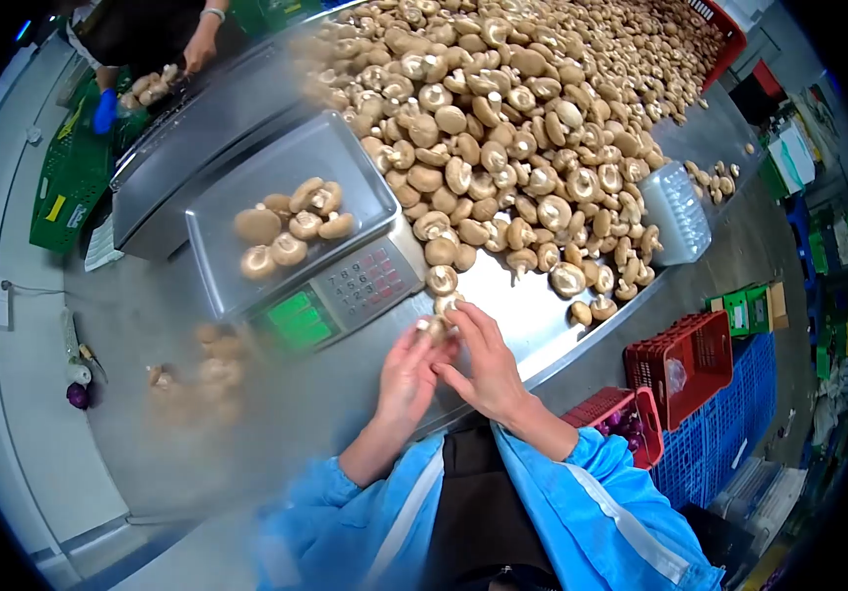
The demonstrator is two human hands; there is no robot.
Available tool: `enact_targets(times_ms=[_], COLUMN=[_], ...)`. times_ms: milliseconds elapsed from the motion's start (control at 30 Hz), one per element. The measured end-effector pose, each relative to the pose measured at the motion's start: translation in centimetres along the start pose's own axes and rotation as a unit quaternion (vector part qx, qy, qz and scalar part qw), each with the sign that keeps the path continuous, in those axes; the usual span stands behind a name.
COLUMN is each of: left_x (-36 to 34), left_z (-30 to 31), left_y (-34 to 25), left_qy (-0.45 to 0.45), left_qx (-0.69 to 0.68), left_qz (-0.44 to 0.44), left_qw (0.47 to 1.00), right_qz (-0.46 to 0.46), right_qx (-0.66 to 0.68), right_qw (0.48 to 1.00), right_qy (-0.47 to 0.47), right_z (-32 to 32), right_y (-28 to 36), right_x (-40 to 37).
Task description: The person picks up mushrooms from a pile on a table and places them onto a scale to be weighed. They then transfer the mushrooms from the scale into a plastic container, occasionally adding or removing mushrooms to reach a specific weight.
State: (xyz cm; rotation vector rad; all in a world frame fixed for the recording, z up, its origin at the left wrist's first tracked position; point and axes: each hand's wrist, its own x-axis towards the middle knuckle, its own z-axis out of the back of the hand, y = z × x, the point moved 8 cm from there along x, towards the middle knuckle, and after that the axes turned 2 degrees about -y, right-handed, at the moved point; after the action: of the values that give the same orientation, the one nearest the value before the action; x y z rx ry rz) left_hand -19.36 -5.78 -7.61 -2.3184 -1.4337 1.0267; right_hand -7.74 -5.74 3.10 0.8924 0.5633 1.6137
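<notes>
We count one scale (345, 295) with about eight mushrooms (289, 249) on its tray. We hold one small mushroom (436, 325). The big pile (503, 128) on the desk (532, 325) has too many to count. We see two red crates (685, 360) beside us and one stack of clear boxes (675, 212).

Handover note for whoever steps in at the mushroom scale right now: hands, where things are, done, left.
Hands: left hand and right hand both pinch one mushroom between them, above the near edge of the steel table.
Scale: just left of the hands; its tray holds several mushrooms.
Pile: a large heap on the table beyond the hands, with a stack of clear trays at its right edge.
Done: several mushrooms are on the tray.
Left: the held mushroom is not on the tray, and the pile is large.
</notes>
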Motion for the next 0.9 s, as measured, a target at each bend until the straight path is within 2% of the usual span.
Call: enact_targets(times_ms=[33,100,133,167,200,233,267,333,433,533,633,667,700,800,833,900], left_x=[0.0,-0.4,-0.9,-1.0,-1.4,-1.3,-2.2,-0.7,3.8,3.6,2.7,2.2,1.8,-0.1,-0.9,-2.8], left_z=[0.2,0.0,0.5,0.9,0.0,-0.2,-2.5,-4.5,-2.6,-2.2,-1.3,-1.1,-1.1,-0.2,0.1,-1.2], left_y=[-2.4,-9.0,-12.4,-15.7,-18.6,-21.5,-23.3,-24.2,-21.7,-21.4,-22.1,-22.3,-22.3,-22.2,-21.9,-19.7], left_qy=[-0.030,-0.042,-0.076,-0.152,-0.213,-0.185,-0.237,-0.202,-0.135,-0.137,-0.168,-0.176,-0.201,-0.254,-0.246,-0.209], left_qx=[-0.029,0.126,0.203,0.324,0.342,0.416,0.556,0.677,0.801,0.796,0.761,0.745,0.753,0.707,0.705,0.702], left_qz=[-0.051,-0.252,-0.355,-0.374,-0.385,-0.501,-0.500,-0.476,-0.444,-0.443,-0.464,-0.478,-0.471,-0.475,-0.488,-0.495], left_qw=[0.998,0.959,0.909,0.856,0.831,0.736,0.620,0.524,0.377,0.389,0.421,0.431,0.413,0.459,0.452,0.468], right_qz=[0.013,0.010,0.007,-0.009,-0.025,-0.040,-0.045,-0.059,-0.044,-0.106,-0.079,-0.036,0.006,0.000,0.012,-0.026], right_qx=[0.000,0.009,0.012,0.027,0.041,0.056,0.062,0.073,0.067,0.107,0.071,0.032,-0.009,-0.131,-0.218,-0.324], right_qw=[1.000,1.000,0.999,0.998,0.996,0.992,0.990,0.984,0.983,0.973,0.986,0.996,0.999,0.982,0.958,0.917], right_qy=[-0.009,0.022,0.038,0.058,0.079,0.102,0.119,0.151,0.165,0.174,0.129,0.080,0.030,-0.140,-0.184,-0.232], right_z=[0.3,0.0,-0.1,-0.6,-1.4,-2.1,-2.6,-3.5,-3.6,-2.9,-1.2,0.5,2.4,11.5,14.9,21.6], right_y=[0.4,-0.1,-0.5,-1.3,-2.3,-3.0,-3.2,-3.5,-3.3,-4.4,-5.3,-5.6,-6.1,-10.9,-11.9,-14.2], right_x=[0.0,-0.3,-0.7,-1.1,-1.7,-2.1,-2.2,-2.4,-1.7,-1.5,-1.1,-0.6,-0.1,2.2,3.0,4.3])
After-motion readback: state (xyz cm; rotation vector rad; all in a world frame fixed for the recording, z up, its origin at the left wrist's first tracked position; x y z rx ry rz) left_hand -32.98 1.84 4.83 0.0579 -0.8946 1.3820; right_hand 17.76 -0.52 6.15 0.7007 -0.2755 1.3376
